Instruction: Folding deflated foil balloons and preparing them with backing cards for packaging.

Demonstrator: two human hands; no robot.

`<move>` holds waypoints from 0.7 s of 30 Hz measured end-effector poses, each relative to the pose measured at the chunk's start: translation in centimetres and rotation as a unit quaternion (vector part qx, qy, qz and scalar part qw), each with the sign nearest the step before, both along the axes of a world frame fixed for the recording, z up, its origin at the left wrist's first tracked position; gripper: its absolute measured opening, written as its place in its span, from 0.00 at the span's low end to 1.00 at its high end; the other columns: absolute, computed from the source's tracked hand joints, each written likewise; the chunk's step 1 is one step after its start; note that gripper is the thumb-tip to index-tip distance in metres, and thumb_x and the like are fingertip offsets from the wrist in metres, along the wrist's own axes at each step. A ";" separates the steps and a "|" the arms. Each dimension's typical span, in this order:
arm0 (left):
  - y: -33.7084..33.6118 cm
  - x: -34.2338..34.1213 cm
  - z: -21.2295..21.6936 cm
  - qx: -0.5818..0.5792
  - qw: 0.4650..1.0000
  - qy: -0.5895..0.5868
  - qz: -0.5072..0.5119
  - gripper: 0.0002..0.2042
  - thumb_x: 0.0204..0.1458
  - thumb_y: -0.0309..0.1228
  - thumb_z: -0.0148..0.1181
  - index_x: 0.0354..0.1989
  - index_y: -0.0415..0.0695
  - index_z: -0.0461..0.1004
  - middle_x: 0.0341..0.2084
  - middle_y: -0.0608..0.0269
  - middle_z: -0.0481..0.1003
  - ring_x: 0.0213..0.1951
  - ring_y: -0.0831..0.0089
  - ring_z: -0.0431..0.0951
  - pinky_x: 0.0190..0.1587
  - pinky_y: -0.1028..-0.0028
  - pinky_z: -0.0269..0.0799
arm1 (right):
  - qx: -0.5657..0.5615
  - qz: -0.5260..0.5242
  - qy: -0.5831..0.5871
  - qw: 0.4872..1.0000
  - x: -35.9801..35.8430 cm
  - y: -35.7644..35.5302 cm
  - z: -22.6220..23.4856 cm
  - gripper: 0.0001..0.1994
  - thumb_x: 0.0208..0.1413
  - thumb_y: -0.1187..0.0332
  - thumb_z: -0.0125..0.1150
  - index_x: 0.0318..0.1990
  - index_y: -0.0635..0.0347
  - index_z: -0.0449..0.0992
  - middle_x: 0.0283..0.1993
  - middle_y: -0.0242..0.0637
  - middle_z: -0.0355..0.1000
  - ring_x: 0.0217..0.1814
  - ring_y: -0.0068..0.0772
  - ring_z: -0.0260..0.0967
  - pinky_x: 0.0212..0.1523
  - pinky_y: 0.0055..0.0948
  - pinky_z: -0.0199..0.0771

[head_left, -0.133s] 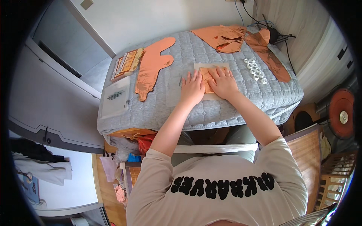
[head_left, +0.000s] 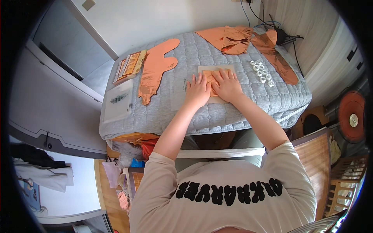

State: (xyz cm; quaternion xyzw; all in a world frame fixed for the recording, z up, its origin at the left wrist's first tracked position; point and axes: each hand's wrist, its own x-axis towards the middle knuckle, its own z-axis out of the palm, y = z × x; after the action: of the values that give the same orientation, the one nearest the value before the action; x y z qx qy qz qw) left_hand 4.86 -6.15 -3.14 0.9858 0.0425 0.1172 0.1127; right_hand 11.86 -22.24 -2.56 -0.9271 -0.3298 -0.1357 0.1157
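My left hand (head_left: pixel 198 91) lies flat with fingers extended at the left side of a folded orange foil sheet, seemingly a deflated balloon (head_left: pixel 208 73). Pressed onto its right part is my right hand (head_left: pixel 228 86), palm down and fingers stretched out. Beneath the foil is a pale flat sheet or sleeve (head_left: pixel 221 100), partly hidden by both hands. A clear plastic bag (head_left: pixel 178 91) appears to lie just left of it. Farther left rests a large flat orange foil balloon (head_left: pixel 153 73), uninflated. Small white ribbon rolls (head_left: pixel 261 72) sit in a group to the right.
The bed (head_left: pixel 186 50) has a grey quilted cover. More orange foil balloons (head_left: pixel 237 39) lie along its far right. At left are a stack of packets (head_left: pixel 130 66) and a translucent pouch (head_left: pixel 117 101). A round red fan (head_left: pixel 351 116) stands at right.
My right hand has edged slightly left, closer to my left hand. The rest of the scene shows only a small shift of the view.
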 end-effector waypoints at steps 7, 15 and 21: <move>3.7 -1.3 1.5 -0.042 0.997 -0.001 -0.066 0.39 0.64 0.55 0.48 0.75 0.40 0.52 0.75 0.44 0.52 0.76 0.44 0.49 0.74 0.42 0.44 | -0.005 0.046 0.005 0.999 -0.2 0.2 -0.2 0.28 0.68 0.48 0.44 0.71 0.46 0.64 0.76 0.46 0.57 0.77 0.64 0.52 0.76 0.55 0.50; 5.1 -2.5 1.7 -0.003 0.993 0.060 -0.097 0.46 0.61 0.62 0.49 0.77 0.40 0.47 0.77 0.45 0.47 0.78 0.48 0.42 0.75 0.43 0.36 | -0.044 0.108 0.055 0.992 -1.3 1.0 0.8 0.29 0.70 0.47 0.39 0.74 0.47 0.60 0.78 0.46 0.54 0.79 0.63 0.48 0.77 0.55 0.47; 5.1 -2.1 1.4 0.006 0.996 0.065 -0.060 0.47 0.60 0.63 0.49 0.76 0.39 0.49 0.77 0.44 0.47 0.78 0.48 0.43 0.75 0.42 0.37 | 0.088 0.060 0.088 0.990 -1.6 3.1 -0.3 0.30 0.70 0.52 0.41 0.76 0.51 0.56 0.77 0.47 0.55 0.79 0.61 0.50 0.77 0.53 0.48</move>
State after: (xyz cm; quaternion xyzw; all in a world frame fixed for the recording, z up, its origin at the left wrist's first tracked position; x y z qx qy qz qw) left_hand 2.81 -1.00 -1.75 0.9928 -0.0105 0.0456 0.1105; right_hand 10.25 -19.17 -2.88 -0.9002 -0.3601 -0.0751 0.2331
